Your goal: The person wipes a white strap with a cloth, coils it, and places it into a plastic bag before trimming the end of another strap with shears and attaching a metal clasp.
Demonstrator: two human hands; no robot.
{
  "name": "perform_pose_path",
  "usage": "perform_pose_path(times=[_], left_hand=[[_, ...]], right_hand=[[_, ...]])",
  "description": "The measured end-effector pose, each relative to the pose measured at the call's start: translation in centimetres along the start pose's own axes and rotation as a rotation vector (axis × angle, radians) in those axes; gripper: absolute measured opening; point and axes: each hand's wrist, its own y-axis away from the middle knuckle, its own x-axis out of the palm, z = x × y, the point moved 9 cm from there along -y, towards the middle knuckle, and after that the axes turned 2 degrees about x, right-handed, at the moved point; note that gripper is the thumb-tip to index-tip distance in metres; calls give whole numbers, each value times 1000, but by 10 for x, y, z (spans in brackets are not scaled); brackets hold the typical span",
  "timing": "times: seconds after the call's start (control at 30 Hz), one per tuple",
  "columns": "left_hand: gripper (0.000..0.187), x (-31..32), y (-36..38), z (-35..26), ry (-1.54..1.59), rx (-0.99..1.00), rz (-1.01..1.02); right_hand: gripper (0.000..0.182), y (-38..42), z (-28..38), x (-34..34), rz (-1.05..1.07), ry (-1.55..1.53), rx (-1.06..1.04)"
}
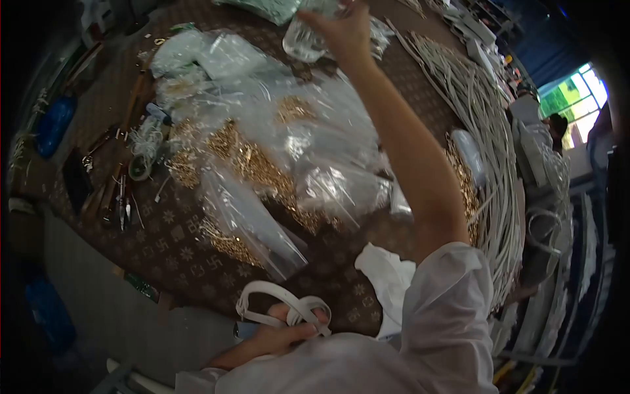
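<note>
The left hand (pixel 283 335) holds a curled white strap (pixel 269 289) with its fingers bent around it, low down by the near edge of the brown desk (pixel 157 226). The right hand (pixel 341 29) is up at the far side, by a clear bag (pixel 303 41); I cannot tell if it grips it. Shiny gold bits (pixel 252 161) lie between the hands.

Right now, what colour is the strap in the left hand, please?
The strap is white: see the head view.

A bright window (pixel 577 98) beside dark blue curtain (pixel 535 36).
</note>
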Motion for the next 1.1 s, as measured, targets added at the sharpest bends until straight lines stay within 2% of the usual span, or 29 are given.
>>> perform_pose_path(times=[0.03, 0.2, 0.27, 0.33, 0.4, 0.47, 0.63, 0.9, 1.1], left_hand=[[21, -2, -1, -2, -65, 13, -28], [23, -6, -4, -5, -79, 202, -57], [22, -7, -8, -5, 0, 266, 19], [21, -1, -11, -10, 3, 334, 72], [21, 0, -11, -11, -15, 352, 63], [22, 2, -11, -14, -57, 388, 58], [20, -5, -14, -13, -69, 407, 36], [20, -14, -11, -15, -42, 458, -46], [19, -9, -12, -17, -83, 431, -8]], right_hand=[[58, 0, 14, -26, 113, -82, 30], [59, 85, 95, -177, 157, -247, 159], [63, 143, 111, -212, 251, -14, 312], [70, 204, 123, -221, 579, 362, 210], [75, 263, 124, -233, 717, 597, 200], [76, 303, 121, -242, 797, 626, 419], [74, 342, 111, -240, 885, 851, 427], [69, 337, 130, -246, 818, 903, 364], [69, 342, 128, -242, 796, 930, 351]])
